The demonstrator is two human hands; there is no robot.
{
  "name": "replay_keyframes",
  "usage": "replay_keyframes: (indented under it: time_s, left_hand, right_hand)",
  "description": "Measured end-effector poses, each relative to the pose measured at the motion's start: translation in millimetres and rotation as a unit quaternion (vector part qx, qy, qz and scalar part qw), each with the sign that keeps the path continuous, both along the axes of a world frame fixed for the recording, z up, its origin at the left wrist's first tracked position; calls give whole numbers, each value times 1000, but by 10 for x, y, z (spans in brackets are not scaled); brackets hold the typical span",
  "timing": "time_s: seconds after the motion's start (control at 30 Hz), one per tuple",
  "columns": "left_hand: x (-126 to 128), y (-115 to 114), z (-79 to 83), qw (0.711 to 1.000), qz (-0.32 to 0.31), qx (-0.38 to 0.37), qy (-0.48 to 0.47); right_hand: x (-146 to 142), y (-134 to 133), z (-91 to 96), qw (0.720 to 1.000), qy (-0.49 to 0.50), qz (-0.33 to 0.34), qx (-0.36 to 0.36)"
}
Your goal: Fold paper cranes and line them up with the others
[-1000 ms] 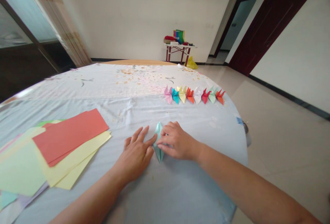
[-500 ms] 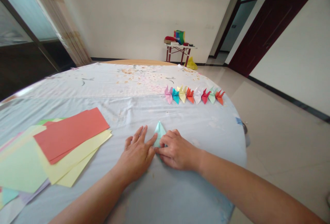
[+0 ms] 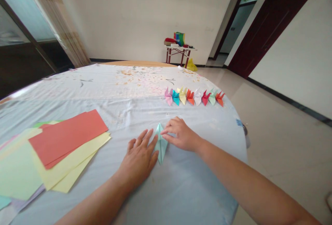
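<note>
A pale mint-green piece of folded paper (image 3: 161, 148), shaped like a long narrow diamond with a crease down its middle, lies flat on the tablecloth. My left hand (image 3: 140, 154) rests palm down with its fingers spread, thumb and index finger against the paper's left edge. Above the paper's upper right side is my right hand (image 3: 181, 134), fingers bent and thumb near the index finger, tips at the paper. Whether it pinches the paper is hard to make out. A row of folded paper cranes (image 3: 190, 97) in several colours stands farther back on the right.
Loose sheets of coloured paper, a red sheet (image 3: 70, 137) on top of yellow sheets (image 3: 75, 171), overlap at the left. A light tablecloth (image 3: 124, 111) covers the round table. A small side table (image 3: 178, 48) with a colourful bag (image 3: 179, 38) stands by the wall.
My right hand has moved up and slightly right along the paper, uncovering its lower half. My left hand stays at the left edge, nearly in place.
</note>
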State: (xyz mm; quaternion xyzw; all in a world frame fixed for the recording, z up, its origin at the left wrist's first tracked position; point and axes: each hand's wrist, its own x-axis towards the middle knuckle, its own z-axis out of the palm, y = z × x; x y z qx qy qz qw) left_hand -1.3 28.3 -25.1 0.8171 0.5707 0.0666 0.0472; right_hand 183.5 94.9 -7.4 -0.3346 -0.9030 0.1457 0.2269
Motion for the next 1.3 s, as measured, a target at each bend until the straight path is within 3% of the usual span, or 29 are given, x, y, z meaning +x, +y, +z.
replay_keyframes:
  time_s: [0.1, 0.23, 0.9, 1.13, 1.3]
  left_hand:
    - [9, 1, -1, 1000, -18, -1, 4]
    - [6, -2, -16, 1000, -26, 9, 10]
    - [-68, 61, -105, 996, -62, 16, -54]
    - [-75, 115, -68, 993, 36, 56, -93]
    - [-56, 149, -94, 991, 45, 53, -113]
  right_hand:
    - [-4, 220, -153, 1000, -15, -20, -18]
    - [-2, 272, -296, 999, -25, 0, -40]
    - [-7, 270, -349, 998, -21, -21, -52]
    - [-12, 199, -306, 995, -13, -89, -38]
    - [-93, 152, -327, 995, -2, -84, -46]
